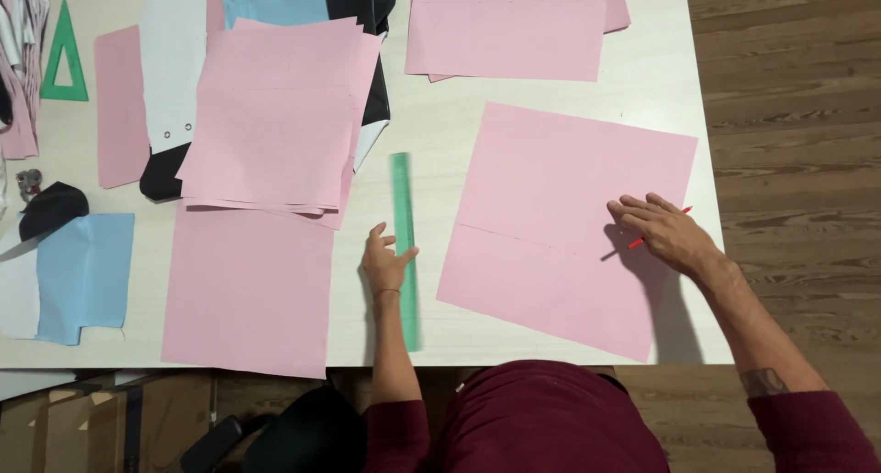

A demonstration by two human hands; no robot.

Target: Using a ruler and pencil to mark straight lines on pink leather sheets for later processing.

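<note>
My left hand [386, 258] rests on a long green ruler [404, 207] lying lengthwise on the white table [431, 129], fingers curled over its lower half. My right hand [663, 230] lies on the right part of a large pink sheet [551, 216] and holds a thin red pen [657, 229], whose tip pokes out towards the table's right edge. A faint line runs across the middle of that pink sheet.
A stack of pink sheets [275, 115] lies left of the ruler, a single pink sheet [248, 289] below it, more pink paper [509, 28] at the top. A green set square [63, 55], blue paper [83, 276] and black and white pieces sit at the left. Wood floor [798, 97] lies to the right.
</note>
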